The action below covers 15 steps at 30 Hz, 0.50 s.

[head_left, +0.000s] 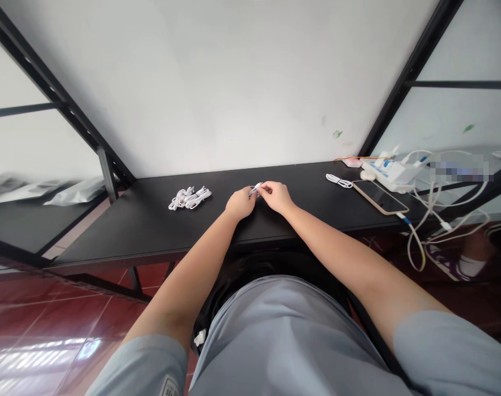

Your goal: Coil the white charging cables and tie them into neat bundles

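Head view is looking down over a grey shirt (283, 335) at a black table (151, 225) running along a white wall (217, 82). Both forearms are stretching forward from the shoulders and converging over the table's middle, elbows spread, wrists nearly straight. The left hand (240, 203) is lying knuckles-up, its fingers curled shut around one end of a small white cable (255, 190). The right hand (276, 196) is meeting it from the other side, fingertips pinching the same cable, so the two hands are almost touching, with the cable held between them just above the tabletop.

Left of the grip, near but apart, a heap of bundled white cables (190, 198) is lying on the table. Right of the grip, well apart, a phone (379, 196) is lying face up, with one coiled white cable (338, 180) between it and the grip. Beyond the phone a white power strip (388, 170) is sitting at the table's far end, with loose white leads hanging off it.

No brand or writing is readable; a patch beyond the strip is blurred out.
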### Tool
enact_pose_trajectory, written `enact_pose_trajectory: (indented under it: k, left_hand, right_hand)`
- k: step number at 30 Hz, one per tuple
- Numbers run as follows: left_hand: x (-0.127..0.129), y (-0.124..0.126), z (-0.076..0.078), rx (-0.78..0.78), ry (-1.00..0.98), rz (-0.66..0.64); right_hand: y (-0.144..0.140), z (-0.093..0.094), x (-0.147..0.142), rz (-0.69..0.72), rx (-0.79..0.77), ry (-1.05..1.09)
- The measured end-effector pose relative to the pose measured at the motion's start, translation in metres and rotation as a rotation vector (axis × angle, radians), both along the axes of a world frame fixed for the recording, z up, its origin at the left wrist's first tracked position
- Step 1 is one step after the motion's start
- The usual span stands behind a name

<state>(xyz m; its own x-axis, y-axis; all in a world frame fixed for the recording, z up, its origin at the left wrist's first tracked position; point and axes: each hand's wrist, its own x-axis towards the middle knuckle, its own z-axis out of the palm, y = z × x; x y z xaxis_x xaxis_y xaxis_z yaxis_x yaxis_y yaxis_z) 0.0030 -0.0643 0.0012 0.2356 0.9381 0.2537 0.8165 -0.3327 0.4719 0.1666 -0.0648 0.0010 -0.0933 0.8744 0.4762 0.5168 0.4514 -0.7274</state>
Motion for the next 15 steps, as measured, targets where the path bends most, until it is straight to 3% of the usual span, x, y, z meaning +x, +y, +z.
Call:
enact_pose_trajectory:
  k: [15]
  left_hand:
    - [-0.0008,-0.0027,0.0001,0.015,0.025,0.001]
  right_hand:
    - [-0.0003,-0.0012,0.0005,-0.003,0.004,-0.033]
